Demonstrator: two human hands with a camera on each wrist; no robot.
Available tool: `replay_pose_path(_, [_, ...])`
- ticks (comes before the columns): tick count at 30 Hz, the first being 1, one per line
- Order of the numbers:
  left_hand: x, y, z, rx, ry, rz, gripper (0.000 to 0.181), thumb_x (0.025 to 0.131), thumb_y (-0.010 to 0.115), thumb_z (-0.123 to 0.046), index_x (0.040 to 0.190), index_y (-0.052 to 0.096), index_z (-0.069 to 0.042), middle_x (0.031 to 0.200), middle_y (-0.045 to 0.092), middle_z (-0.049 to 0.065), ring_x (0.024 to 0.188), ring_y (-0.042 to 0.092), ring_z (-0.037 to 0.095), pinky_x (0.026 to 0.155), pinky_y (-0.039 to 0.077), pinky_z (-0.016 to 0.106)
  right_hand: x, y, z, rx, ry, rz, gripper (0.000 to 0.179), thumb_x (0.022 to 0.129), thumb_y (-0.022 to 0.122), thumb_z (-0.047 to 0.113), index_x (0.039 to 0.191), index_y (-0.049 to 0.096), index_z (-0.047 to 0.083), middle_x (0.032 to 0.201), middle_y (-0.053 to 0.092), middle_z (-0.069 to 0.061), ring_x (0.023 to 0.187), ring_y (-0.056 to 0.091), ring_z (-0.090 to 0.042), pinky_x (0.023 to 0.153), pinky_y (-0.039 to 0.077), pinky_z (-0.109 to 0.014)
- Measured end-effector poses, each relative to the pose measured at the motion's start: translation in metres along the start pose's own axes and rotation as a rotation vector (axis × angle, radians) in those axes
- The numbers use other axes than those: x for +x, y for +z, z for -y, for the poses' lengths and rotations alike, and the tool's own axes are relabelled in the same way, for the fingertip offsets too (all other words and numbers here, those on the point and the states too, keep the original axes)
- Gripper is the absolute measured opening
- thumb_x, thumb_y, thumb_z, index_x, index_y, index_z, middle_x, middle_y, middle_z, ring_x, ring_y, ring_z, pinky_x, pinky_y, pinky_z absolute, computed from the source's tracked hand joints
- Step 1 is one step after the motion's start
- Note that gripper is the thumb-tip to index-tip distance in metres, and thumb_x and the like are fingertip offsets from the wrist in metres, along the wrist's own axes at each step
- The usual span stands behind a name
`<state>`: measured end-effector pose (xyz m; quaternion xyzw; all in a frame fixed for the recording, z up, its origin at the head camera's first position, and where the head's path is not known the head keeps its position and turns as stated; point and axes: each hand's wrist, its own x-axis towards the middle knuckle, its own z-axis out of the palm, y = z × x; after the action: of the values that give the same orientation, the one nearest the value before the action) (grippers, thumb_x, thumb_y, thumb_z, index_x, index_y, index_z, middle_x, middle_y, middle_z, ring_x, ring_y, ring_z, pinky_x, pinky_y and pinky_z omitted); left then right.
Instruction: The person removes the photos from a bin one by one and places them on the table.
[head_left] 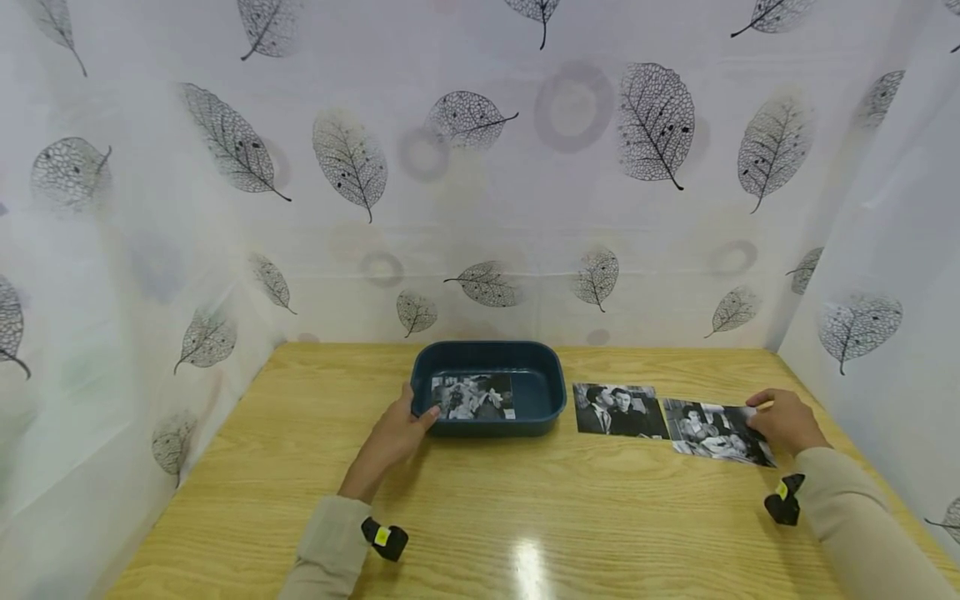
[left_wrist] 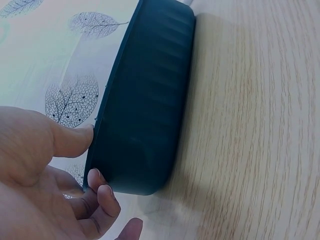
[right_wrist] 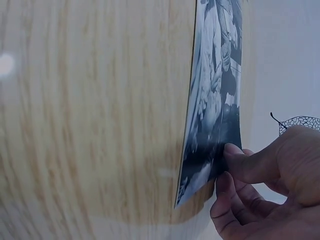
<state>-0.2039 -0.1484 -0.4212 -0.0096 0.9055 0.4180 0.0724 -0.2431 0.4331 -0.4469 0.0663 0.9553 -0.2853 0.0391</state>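
Note:
My left hand (head_left: 400, 427) grips the left end of a dark teal plastic basin (head_left: 542, 423), its thumb over the rim and its fingers against the outer wall, as the left wrist view shows. Inside the basin lies a black-and-white photo (head_left: 472, 397). Over at the right, my right hand (head_left: 789, 421) pinches the right edge of another black-and-white photo (head_left: 716, 433) between thumb and fingers. That photo's held corner bends up slightly in the right wrist view. A third photo (head_left: 621, 411), showing two people, lies flat between the basin and the pinched one.
The wooden table (head_left: 480, 508) has light glaring off its front middle. A white curtain (head_left: 495, 208) printed with skeleton leaves hangs behind and along both sides. Each wrist carries a small black camera, the left camera (head_left: 386, 538) and the right camera (head_left: 784, 500).

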Motion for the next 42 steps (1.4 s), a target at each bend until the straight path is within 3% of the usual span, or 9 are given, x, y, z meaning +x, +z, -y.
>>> replay_pose_path(10, [-0.001,-0.001,0.000,0.000,0.005,0.002,0.081,0.106,0.055,-0.028,0.158,0.005,0.010,0.101,0.060,0.016,0.086,0.057,0.025,0.074,0.048,0.041,0.000,0.001,0.001,-0.011,-0.053,-0.003,0.043,0.089,0.068,0.005,0.120,0.051,-0.020,0.109,0.058,-0.043,0.090,0.061,-0.051,0.071,0.054,-0.053])
replay_pose_path(16, [-0.002,-0.001,0.000,-0.004,0.008,0.001,0.081,0.106,0.055,-0.028,0.158,0.006,0.010,0.102,0.061,0.016,0.087,0.057,0.025,0.075,0.048,0.041,-0.002,0.001,0.021,-0.011,-0.120,-0.128,0.040,0.091,0.065,0.005,0.120,0.053,-0.020,0.108,0.057,-0.042,0.090,0.059,-0.052,0.069,0.053,-0.055])
replay_pose_path(22, [-0.002,-0.001,0.000,-0.013,-0.001,0.002,0.080,0.106,0.055,-0.028,0.158,0.006,0.009,0.099,0.059,0.015,0.084,0.056,0.025,0.072,0.047,0.040,0.005,0.003,0.066,-0.013,-0.249,-0.208,0.035,0.093,0.066,0.007,0.118,0.059,-0.016,0.105,0.062,-0.036,0.091,0.061,-0.051,0.068,0.053,-0.055])
replay_pose_path(26, [-0.002,-0.002,-0.001,-0.007,0.005,0.004,0.080,0.106,0.054,-0.028,0.158,0.006,0.010,0.103,0.060,0.016,0.089,0.057,0.025,0.077,0.048,0.041,0.005,0.006,0.105,0.014,-0.333,-0.177,0.034,0.097,0.066,0.011,0.120,0.059,-0.014,0.108,0.062,-0.035,0.095,0.062,-0.051,0.073,0.053,-0.058])
replay_pose_path(34, [-0.001,-0.003,-0.001,-0.004,-0.017,0.007,0.081,0.107,0.054,-0.029,0.159,0.004,0.007,0.099,0.059,0.014,0.084,0.056,0.024,0.069,0.046,0.037,0.008,0.026,0.189,0.063,-0.425,-0.135,0.031,0.099,0.065,0.012,0.122,0.061,-0.008,0.111,0.063,-0.027,0.096,0.062,-0.040,0.080,0.053,-0.054])
replay_pose_path(42, [-0.001,-0.002,-0.001,0.001,-0.009,0.005,0.080,0.106,0.055,-0.028,0.158,0.006,0.010,0.106,0.061,0.017,0.090,0.057,0.026,0.075,0.049,0.041,0.013,0.056,0.250,0.096,-0.545,-0.114,0.023,0.096,0.068,0.007,0.114,0.065,-0.006,0.104,0.066,-0.022,0.088,0.063,-0.033,0.080,0.053,-0.050])
